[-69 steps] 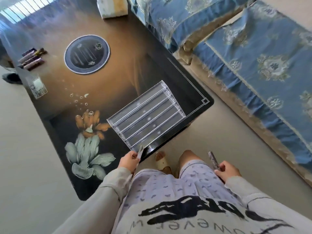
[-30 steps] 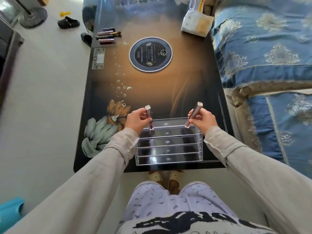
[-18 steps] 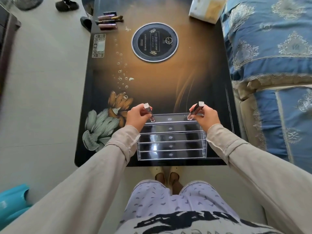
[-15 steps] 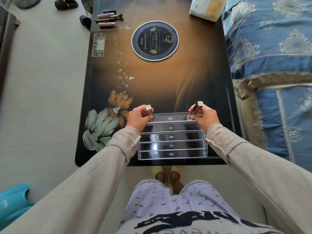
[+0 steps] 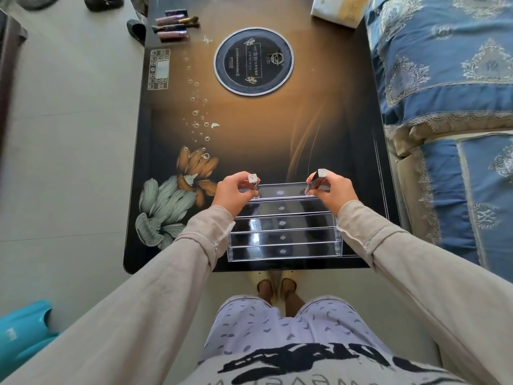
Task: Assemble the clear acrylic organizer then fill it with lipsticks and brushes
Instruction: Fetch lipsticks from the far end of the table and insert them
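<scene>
A clear acrylic organizer with several stepped rows stands at the near edge of the dark table. My left hand pinches a dark lipstick upright at the left end of the back row. My right hand pinches a second lipstick, tilted, at the right end of the same row. Both lipstick bases sit low in that row. More lipsticks and a brush lie at the far left corner of the table.
A round dark hob plate and a touch panel are set into the tabletop. A white tissue pack sits at the far right corner. A blue patterned sofa borders the right side. A teal object lies on the floor, left.
I have come up to the table and brought both lipsticks from my lap over the organizer. Over the last second both hands lowered the lipsticks into the back row.
</scene>
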Tool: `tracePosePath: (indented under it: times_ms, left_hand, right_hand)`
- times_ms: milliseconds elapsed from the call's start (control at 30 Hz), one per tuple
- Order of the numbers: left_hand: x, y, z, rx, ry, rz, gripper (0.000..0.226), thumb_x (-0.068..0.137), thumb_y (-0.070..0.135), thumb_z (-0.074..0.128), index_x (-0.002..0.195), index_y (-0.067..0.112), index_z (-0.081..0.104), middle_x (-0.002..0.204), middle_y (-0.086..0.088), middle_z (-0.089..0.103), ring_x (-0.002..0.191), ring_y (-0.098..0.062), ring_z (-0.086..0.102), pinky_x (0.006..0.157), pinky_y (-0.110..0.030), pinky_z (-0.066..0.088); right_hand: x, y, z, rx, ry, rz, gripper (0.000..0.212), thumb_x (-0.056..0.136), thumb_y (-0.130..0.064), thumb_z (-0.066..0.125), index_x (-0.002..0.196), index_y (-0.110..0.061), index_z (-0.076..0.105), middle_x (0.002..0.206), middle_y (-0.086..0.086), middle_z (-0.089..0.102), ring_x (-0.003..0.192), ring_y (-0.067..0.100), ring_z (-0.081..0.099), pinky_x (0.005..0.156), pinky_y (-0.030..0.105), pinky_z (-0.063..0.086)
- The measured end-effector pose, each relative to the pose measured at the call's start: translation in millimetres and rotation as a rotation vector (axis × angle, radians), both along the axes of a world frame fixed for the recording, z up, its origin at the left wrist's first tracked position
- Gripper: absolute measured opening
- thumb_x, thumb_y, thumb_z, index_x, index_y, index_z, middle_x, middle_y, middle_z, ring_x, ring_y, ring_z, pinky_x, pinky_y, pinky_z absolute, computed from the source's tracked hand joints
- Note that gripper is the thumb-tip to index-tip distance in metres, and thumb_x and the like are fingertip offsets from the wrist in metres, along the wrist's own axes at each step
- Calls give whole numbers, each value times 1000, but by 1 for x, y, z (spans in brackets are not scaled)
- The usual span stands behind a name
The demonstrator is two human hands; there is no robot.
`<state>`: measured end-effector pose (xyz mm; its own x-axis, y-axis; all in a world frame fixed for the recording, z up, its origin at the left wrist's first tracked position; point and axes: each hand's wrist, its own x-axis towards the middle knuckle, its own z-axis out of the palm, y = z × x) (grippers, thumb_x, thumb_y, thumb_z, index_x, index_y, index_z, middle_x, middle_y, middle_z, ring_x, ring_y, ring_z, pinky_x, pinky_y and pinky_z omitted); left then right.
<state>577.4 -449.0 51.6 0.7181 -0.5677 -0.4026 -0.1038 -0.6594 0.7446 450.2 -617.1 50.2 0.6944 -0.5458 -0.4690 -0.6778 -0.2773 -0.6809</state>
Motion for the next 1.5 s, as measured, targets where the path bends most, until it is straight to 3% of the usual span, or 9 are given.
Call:
tracePosePath:
  times_ms: [567, 1100, 1367, 1500]
  left_hand:
    - [0, -5, 2, 9, 25, -30, 23, 78, -1, 67, 101, 2, 68, 103, -18, 70, 101, -30, 64, 99, -38, 49]
    - [-2, 1, -7, 9, 30, -14, 28, 81, 0, 63, 109, 2, 66, 109, -17, 69, 105, -28, 63, 93, -27, 44]
    - [-4, 7, -7, -1, 92, 8, 48, 80, -6, 62, 126, 7, 53, 127, -14, 59, 123, -25, 52, 105, -37, 42]
    - [-13, 24, -14, -2, 67, 59, 55, 80, -2, 64, 131, 10, 47, 133, -8, 53, 125, -18, 48, 104, -31, 40]
  right_hand:
    - [2, -1, -2, -24, 57, 91, 23, 86, -7, 61, 109, -7, 64, 115, 15, 65, 112, 30, 58, 103, 36, 42]
    - [6, -2, -4, -23, 125, 122, 31, 88, -11, 58, 119, -7, 57, 121, 15, 62, 118, 30, 55, 107, 38, 40]
    - [7, -3, -3, -28, 109, 151, 38, 87, -8, 59, 125, -8, 53, 126, 14, 59, 120, 31, 53, 109, 38, 38]
    - [-2, -4, -2, -30, 67, 118, 42, 84, -2, 61, 125, -8, 51, 126, 15, 59, 119, 31, 54, 105, 38, 41]
